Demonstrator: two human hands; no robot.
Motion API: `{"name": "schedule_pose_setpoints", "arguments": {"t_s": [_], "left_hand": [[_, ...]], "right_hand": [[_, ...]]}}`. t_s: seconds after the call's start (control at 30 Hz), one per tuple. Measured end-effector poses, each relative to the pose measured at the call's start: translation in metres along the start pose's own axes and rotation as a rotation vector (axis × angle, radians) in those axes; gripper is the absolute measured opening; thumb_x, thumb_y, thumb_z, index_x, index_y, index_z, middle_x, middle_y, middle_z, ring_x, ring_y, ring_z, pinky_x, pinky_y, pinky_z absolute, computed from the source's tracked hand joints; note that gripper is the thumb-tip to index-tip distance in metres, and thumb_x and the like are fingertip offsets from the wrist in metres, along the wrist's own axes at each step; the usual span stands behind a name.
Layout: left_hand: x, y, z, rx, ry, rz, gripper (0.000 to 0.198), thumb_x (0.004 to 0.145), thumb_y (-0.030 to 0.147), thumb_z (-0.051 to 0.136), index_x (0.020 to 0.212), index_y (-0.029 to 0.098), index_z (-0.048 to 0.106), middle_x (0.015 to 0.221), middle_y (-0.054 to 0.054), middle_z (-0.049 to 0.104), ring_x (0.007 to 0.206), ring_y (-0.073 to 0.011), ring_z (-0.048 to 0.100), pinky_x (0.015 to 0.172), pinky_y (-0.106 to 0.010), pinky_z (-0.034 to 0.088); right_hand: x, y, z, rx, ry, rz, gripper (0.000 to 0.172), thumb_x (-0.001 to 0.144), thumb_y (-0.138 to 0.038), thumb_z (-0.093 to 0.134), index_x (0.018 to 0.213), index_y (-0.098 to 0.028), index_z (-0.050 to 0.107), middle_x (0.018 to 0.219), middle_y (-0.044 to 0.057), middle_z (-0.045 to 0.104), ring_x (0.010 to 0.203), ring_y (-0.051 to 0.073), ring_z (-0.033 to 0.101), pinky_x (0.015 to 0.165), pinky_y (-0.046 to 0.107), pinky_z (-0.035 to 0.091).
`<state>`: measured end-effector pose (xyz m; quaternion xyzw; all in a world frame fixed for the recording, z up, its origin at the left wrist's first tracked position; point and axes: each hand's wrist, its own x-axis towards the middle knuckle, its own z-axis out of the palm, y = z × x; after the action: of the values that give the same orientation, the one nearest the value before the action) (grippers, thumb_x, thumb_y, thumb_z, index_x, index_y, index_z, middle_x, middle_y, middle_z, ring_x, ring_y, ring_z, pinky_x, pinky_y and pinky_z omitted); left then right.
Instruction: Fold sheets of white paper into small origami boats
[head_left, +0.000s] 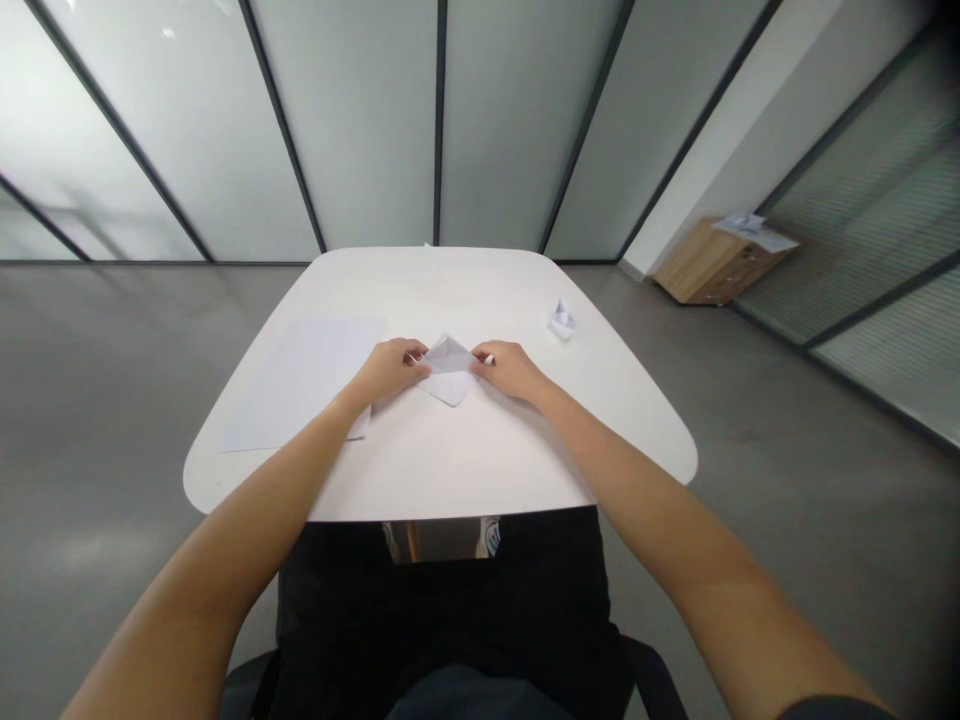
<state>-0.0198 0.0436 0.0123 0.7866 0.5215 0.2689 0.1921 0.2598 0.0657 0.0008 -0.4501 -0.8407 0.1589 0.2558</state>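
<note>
White paper, folded into a diamond-shaped paper packet [448, 372], sits near the middle of the white table [442, 470], its side corners pinched by the left hand [390, 368] and right hand [510, 370], fingers curled over. Several folds are done; its lower point lies flat. A flat paper sheet [300, 385] lies at 9 o'clock, a small folded paper boat [562, 320] near the rounded edge at 2 o'clock, and bare tabletop remains toward 6 o'clock.

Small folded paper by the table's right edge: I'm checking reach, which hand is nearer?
Right hand, to the lower left of the small folded paper; the left hand is farther left.
</note>
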Motion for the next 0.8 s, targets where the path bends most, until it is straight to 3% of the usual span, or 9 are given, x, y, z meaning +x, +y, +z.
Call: {"name": "schedule_pose_setpoints", "arguments": {"t_s": [0.17,0.3,0.47,0.6,0.8], "left_hand": [[0.000,-0.002,-0.005,-0.036,0.156,0.125,0.022,0.086,0.032,0.070,0.104,0.022,0.078,0.102,-0.004,0.078,0.088,-0.0202,0.071,0.084,-0.032,0.056],[0.000,0.000,-0.005,-0.111,0.286,0.168,0.019,0.091,0.029,0.068,0.104,0.022,0.079,0.105,-0.005,0.080,0.096,-0.0215,0.073,0.081,-0.030,0.059],[-0.002,0.003,-0.004,-0.186,0.377,0.333,0.013,0.092,0.026,0.070,0.100,0.021,0.079,0.107,-0.007,0.081,0.102,-0.0227,0.076,0.099,-0.037,0.059],[-0.001,-0.004,-0.001,-0.155,0.279,0.339,0.012,0.090,0.025,0.070,0.097,0.021,0.079,0.110,-0.007,0.081,0.107,-0.0238,0.077,0.102,-0.038,0.058],[-0.002,-0.019,0.000,0.006,0.015,0.193,0.018,0.088,0.028,0.070,0.101,0.027,0.083,0.107,0.000,0.083,0.103,-0.0230,0.077,0.101,-0.034,0.056]], "right_hand": [[0.002,-0.009,-0.006,0.055,0.177,-0.073,0.005,0.090,-0.018,0.074,0.089,-0.019,0.079,0.089,0.003,0.074,0.071,0.015,0.060,0.075,0.029,0.046],[0.001,-0.017,-0.009,0.131,0.300,-0.123,0.010,0.094,-0.027,0.073,0.092,-0.021,0.081,0.090,0.005,0.072,0.072,0.017,0.062,0.072,0.030,0.050],[0.000,-0.019,-0.009,0.191,0.424,-0.161,0.014,0.096,-0.026,0.070,0.099,-0.024,0.083,0.099,0.007,0.073,0.083,0.019,0.068,0.077,0.032,0.056],[0.001,-0.012,-0.006,0.133,0.376,-0.178,0.021,0.092,-0.013,0.066,0.097,-0.023,0.084,0.100,0.007,0.076,0.089,0.019,0.071,0.083,0.033,0.058],[0.004,0.004,-0.002,-0.032,0.070,-0.198,0.020,0.090,-0.012,0.069,0.097,-0.022,0.084,0.107,0.006,0.081,0.098,0.021,0.075,0.093,0.033,0.055]]}}
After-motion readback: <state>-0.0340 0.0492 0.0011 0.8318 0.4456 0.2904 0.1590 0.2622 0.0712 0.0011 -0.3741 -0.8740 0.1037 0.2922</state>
